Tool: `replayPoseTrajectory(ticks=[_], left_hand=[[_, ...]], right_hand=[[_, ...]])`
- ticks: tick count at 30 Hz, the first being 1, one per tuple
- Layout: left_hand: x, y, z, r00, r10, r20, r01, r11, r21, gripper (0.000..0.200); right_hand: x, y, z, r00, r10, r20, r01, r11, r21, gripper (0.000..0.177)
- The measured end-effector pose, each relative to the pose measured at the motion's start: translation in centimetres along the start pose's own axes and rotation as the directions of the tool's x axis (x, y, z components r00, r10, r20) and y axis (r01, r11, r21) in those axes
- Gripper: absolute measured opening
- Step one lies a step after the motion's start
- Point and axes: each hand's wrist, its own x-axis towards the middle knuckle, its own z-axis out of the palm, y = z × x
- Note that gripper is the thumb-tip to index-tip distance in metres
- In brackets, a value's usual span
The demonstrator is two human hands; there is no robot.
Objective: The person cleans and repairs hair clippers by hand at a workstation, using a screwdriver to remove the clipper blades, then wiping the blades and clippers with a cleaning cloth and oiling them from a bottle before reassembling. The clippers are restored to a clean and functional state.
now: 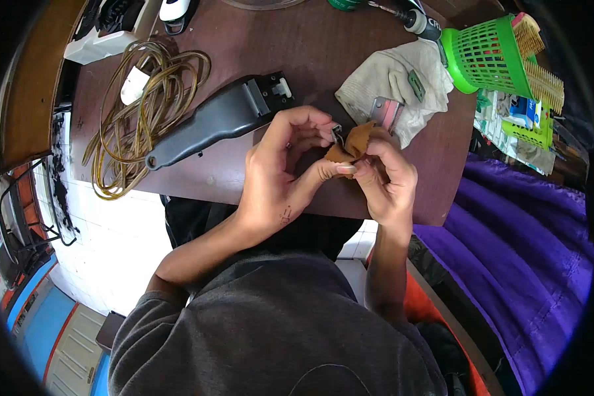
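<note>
Over the table's front edge, my left hand (275,168) pinches a small dark metal piece (337,136), partly covered by its fingers and a brown cloth (358,141) with zigzag edges. My right hand (391,177) is closed on that folded cloth, pressing it against the metal piece. Just beyond my left hand lies a black hair clipper (221,117), its head toward the right with a small white part (284,88) showing. Close behind my right hand, a flat metal and pinkish piece (391,113) rests at the edge of a whitish cloth (369,74).
A coiled brownish cable (201,65) with a white plug (134,86) lies left on the table (270,36). A small green piece (416,86) sits on the whitish cloth. At right a green basket (487,56) holds combs (544,84); a screwdriver-like tool (421,25) lies nearby.
</note>
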Motion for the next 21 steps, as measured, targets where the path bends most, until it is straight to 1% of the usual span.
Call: replayPoseTrajectory(ticks=[1,2,4,8,10,11,12,13,14,15,16,17,18,20,21], left_hand=[[0.1,0.2,0.0,1.000,-0.014,0.013,0.015,1.000,-0.006,0.054],[0.1,0.3,0.0,0.999,-0.029,0.025,0.030,0.999,-0.013,0.055],[0.0,0.2,0.0,0.999,-0.034,0.028,0.035,0.999,-0.033,0.055],[0.0,-0.2,-0.2,0.999,-0.029,0.033,0.032,0.994,-0.100,0.057],[-0.1,-0.3,0.0,1.000,-0.026,0.014,0.028,0.992,-0.122,0.056],[-0.1,-0.3,0.1,1.000,-0.024,-0.003,0.023,0.989,-0.144,0.054],[-0.1,-0.3,0.0,1.000,-0.024,-0.005,0.023,0.989,-0.145,0.054],[-0.1,-0.3,0.0,1.000,-0.015,0.018,0.017,0.995,-0.098,0.051],[0.0,-0.3,-0.1,0.999,-0.007,0.040,0.009,0.999,-0.050,0.049],[0.0,-0.3,-0.1,0.999,-0.007,0.036,0.009,0.999,-0.049,0.049],[0.0,-0.3,0.1,1.000,-0.028,0.012,0.029,0.994,-0.109,0.045],[0.1,-0.3,0.2,0.999,-0.050,-0.010,0.048,0.984,-0.170,0.042],[0.1,-0.4,0.0,0.999,-0.051,-0.011,0.048,0.984,-0.171,0.042],[0.1,-0.5,-0.2,0.999,-0.041,0.002,0.041,0.994,-0.100,0.038],[0.0,-0.5,-0.2,0.999,-0.041,0.004,0.041,0.994,-0.101,0.038]], right_hand=[[0.0,-0.1,0.0,1.000,0.027,0.011,-0.028,0.999,0.032,0.015],[0.0,-0.3,-0.1,1.000,0.028,0.009,-0.029,0.999,0.031,0.015],[0.1,-0.5,-0.2,0.999,0.030,0.038,-0.034,0.995,0.096,0.014],[0.0,-0.4,-0.3,0.998,0.033,0.055,-0.037,0.996,0.085,0.014],[0.2,-0.5,0.0,0.999,0.016,0.050,-0.025,0.981,0.194,0.013],[0.1,-0.5,-0.1,0.999,0.018,0.050,-0.027,0.981,0.192,0.013],[-0.2,-0.6,-0.4,0.998,0.057,0.038,-0.063,0.985,0.159,0.013],[-0.3,-0.6,-0.5,0.995,0.096,0.024,-0.098,0.987,0.126,0.012],[-0.3,-0.7,-0.2,0.995,0.096,0.027,-0.098,0.987,0.126,0.012],[-0.2,-0.7,0.3,0.994,0.089,-0.063,-0.079,0.987,0.144,0.012],[-0.2,-0.7,1.0,0.985,0.083,-0.152,-0.058,0.985,0.160,0.012],[-0.3,-0.7,1.7,0.965,0.120,-0.234,-0.053,0.961,0.273,0.013],[-0.4,-0.6,1.6,0.965,0.120,-0.233,-0.054,0.961,0.272,0.013],[-0.7,-0.4,1.1,0.987,0.021,-0.161,-0.011,0.998,0.059,0.016],[-0.8,-0.2,0.9,0.986,0.020,-0.163,-0.011,0.998,0.057,0.016]])
